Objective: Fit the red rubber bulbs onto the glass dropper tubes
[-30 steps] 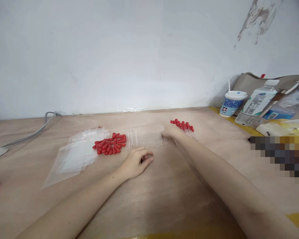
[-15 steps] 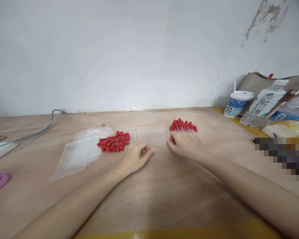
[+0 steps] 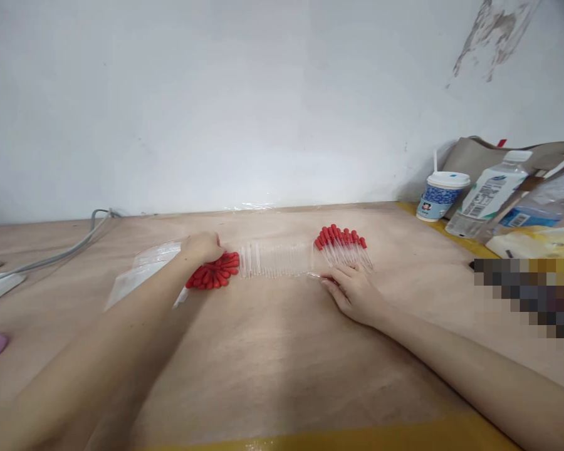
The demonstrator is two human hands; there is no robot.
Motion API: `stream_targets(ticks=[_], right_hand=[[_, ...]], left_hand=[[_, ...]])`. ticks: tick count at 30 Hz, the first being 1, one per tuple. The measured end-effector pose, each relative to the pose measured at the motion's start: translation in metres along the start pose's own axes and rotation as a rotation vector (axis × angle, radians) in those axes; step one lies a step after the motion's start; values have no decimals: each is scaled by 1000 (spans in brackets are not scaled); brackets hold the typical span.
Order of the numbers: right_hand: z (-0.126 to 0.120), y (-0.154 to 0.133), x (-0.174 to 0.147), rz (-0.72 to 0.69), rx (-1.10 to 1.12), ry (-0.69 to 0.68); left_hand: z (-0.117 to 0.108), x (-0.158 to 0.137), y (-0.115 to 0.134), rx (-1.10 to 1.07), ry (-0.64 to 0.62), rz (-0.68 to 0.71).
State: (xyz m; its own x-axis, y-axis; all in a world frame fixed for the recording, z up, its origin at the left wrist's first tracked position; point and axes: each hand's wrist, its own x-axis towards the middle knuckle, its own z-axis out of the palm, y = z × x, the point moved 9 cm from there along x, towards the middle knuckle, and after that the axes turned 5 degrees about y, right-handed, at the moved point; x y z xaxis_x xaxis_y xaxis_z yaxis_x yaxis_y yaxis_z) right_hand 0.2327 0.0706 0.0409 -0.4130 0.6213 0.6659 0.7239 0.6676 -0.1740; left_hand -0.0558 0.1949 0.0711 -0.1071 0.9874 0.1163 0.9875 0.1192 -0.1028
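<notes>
Red bulbs [image 3: 215, 275] under left grip [image 3: 202, 247], clear tubes [image 3: 277, 260] beside right grip [image 3: 356, 293], both holds unclear

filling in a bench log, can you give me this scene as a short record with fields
left hand: at the far side of the red bulbs, grip unclear
right hand: by the near ends of the red-topped tubes, grip unclear
centre: row of clear tubes
left of bulbs: plastic bags, partly hidden
far right: paper cup, labelled bottle

Left hand [image 3: 203, 247] palm-down, perhaps pinching; right hand [image 3: 355, 293] lower, loosely curled, thumb parted.
</notes>
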Motion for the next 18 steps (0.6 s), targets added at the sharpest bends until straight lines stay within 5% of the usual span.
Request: stream_targets(ticks=[7, 12, 14, 18], right_hand=[[2, 4, -2, 14, 10, 2], [1, 2, -2, 12, 22, 1], [1, 2, -2, 18, 33, 5], [9, -8, 1, -5, 22, -35]], left_hand=[[-1, -4, 9, 22, 35, 17], [-22, -32, 26, 4, 229, 90], [-30, -60, 47, -207, 352, 260], [-15, -117, 85, -680, 272, 552]])
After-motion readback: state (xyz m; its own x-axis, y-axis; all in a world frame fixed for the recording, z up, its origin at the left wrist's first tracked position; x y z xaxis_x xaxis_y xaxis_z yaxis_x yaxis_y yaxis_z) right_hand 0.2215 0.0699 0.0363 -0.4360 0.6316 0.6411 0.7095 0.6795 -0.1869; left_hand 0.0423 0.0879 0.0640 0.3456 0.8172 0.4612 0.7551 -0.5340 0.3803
